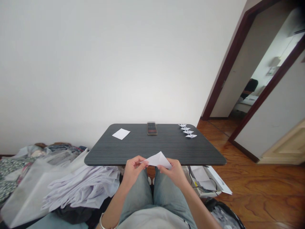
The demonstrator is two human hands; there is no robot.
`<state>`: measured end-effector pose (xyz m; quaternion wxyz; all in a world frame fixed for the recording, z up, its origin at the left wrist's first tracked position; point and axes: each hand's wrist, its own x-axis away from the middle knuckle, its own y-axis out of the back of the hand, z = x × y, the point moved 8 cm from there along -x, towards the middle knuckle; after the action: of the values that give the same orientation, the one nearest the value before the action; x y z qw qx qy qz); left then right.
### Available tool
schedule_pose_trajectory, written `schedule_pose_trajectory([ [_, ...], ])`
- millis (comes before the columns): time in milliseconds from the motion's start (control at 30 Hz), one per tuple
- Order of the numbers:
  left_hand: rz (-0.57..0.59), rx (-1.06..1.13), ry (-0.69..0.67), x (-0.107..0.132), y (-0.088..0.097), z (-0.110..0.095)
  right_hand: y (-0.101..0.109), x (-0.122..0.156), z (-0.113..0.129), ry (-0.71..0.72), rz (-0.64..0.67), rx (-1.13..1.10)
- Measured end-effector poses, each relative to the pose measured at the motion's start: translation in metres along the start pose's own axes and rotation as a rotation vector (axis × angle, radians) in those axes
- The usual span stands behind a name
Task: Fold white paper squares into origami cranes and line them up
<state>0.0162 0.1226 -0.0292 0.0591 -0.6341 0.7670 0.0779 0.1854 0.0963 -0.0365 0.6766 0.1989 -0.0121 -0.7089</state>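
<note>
A folded sheet of white paper (pixel 157 159), roughly triangular with a peak at the top, is held between both hands just over the table's near edge. My left hand (pixel 134 168) pinches its left corner between thumb and fingers. On the other side, my right hand (pixel 173 171) grips the right corner, thumb in front and fingers partly hidden behind. Several small white paper cranes (pixel 188 131) stand in a row at the table's back right. A flat white sheet of paper (pixel 121 134) lies at the back left.
The dark table (pixel 143 148) has rounded corners and meets the wall. A phone (pixel 152 128) lies at its back middle. Piled clothes (pixel 83 184) and plastic bags are on the left. To the right, a white box (pixel 207 183) with cables and a black bag (pixel 222 213) sit on the floor.
</note>
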Motion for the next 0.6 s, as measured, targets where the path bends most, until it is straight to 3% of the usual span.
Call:
schedule_pose_trajectory([
  [233, -0.007, 0.038, 0.017, 0.001, -0.001, 0.000, -0.004, 0.000, -0.004, -0.036, 0.064, -0.048],
  [600, -0.108, 0.169, 0.064, -0.004, 0.019, 0.007, 0.019, 0.002, -0.022, -0.103, 0.052, -0.227],
])
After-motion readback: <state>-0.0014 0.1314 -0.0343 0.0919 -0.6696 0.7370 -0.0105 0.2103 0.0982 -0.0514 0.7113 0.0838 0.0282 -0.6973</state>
